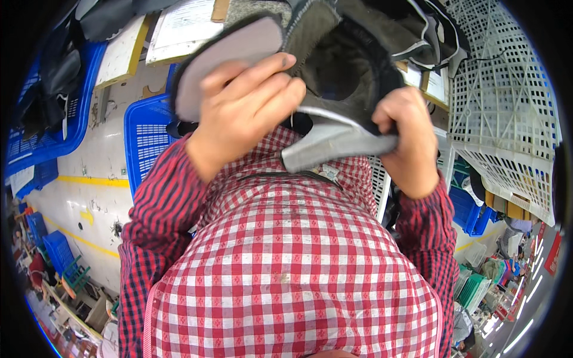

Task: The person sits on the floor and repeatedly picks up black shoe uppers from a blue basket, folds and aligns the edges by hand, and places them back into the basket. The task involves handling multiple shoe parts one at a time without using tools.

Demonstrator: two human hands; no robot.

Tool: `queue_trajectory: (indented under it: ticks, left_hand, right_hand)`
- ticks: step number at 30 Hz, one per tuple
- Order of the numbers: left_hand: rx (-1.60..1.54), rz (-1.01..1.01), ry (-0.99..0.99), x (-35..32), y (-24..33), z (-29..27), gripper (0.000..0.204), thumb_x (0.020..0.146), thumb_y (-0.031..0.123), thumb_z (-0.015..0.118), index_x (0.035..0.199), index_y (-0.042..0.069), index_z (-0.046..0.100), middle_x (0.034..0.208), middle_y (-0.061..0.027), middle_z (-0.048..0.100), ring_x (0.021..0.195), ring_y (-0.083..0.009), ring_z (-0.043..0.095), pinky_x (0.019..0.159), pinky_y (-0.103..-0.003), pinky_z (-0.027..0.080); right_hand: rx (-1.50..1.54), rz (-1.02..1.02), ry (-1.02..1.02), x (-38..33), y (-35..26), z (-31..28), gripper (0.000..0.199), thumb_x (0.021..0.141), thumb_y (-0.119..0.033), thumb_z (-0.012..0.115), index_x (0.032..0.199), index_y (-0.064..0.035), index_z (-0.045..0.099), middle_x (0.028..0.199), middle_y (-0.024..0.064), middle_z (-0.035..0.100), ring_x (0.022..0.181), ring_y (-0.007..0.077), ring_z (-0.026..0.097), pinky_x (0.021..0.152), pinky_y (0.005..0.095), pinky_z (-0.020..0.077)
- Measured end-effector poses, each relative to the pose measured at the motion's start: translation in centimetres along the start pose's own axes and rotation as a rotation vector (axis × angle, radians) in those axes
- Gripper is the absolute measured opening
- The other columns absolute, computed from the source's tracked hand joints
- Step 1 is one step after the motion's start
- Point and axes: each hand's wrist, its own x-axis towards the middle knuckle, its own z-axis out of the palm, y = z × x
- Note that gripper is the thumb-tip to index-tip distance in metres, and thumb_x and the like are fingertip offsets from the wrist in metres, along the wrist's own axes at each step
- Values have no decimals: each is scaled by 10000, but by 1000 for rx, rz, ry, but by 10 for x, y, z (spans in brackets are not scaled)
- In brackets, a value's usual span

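Note:
Both of my hands hold what looks like a dark shoe upper point(358, 89) in front of my chest, its hollow opening turned toward me. My left hand point(239, 113) is closed at its left side, fingers bent over a flap point(259, 37) with a pale pinkish lining and a dark rim; the thumb is hidden. Around the right edge of the upper, my right hand point(412, 137) is closed in a fist. Between the hands a light grey flap point(334, 143) hangs down over my checked apron. The edges of the piece are slightly blurred.
More dark pieces with pale edging point(418, 33) lie on the worktop at the upper right. A white perforated crate point(495, 101) stands at the right. To the left are a blue basket point(132, 134) and a blue crate point(89, 107) holding dark pieces. Paper sheets point(182, 27) lie at the far edge.

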Motion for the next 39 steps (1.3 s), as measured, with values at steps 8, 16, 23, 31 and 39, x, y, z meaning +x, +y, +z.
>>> queue_trajectory:
  ticks: [8,16,23,31,39]
  left_hand:
    - [203,45,-18,9,14,-83,172,813,168,692,941,149,805,932,20,780,1178,-144,649,1070,-309,330]
    - [106,100,89,-2,11,-77,46,755,146,733,798,135,721,845,41,743,1077,-85,670,946,-319,342]
    - [-27,71,-106,-19,10,-72,95,813,119,717,891,67,727,946,2,751,1123,-114,650,987,-353,385]
    - [-310,-72,-433,-11,37,-47,365,734,116,800,1088,72,726,1112,-91,722,1238,-253,594,1035,-453,361]
    - [-476,-247,-525,-6,38,17,177,749,39,794,921,47,752,1071,-152,727,1117,-301,623,1007,-458,345]
  right_hand:
    - [-22,-266,250,14,-28,12,328,663,-84,724,965,-43,605,885,101,630,805,294,610,693,384,496]
    - [-18,-225,297,12,-25,33,328,626,-55,731,941,-71,641,834,52,577,795,267,580,703,366,469]
    - [-55,-104,273,0,-19,56,372,590,-45,764,961,-74,751,786,45,528,749,252,556,654,349,442]
    - [114,272,261,-46,-6,68,326,548,49,772,790,-145,669,789,58,562,794,299,588,635,411,467]
    - [-72,172,-691,-16,86,37,286,719,-416,843,972,-283,829,1012,5,756,1081,280,676,860,478,504]
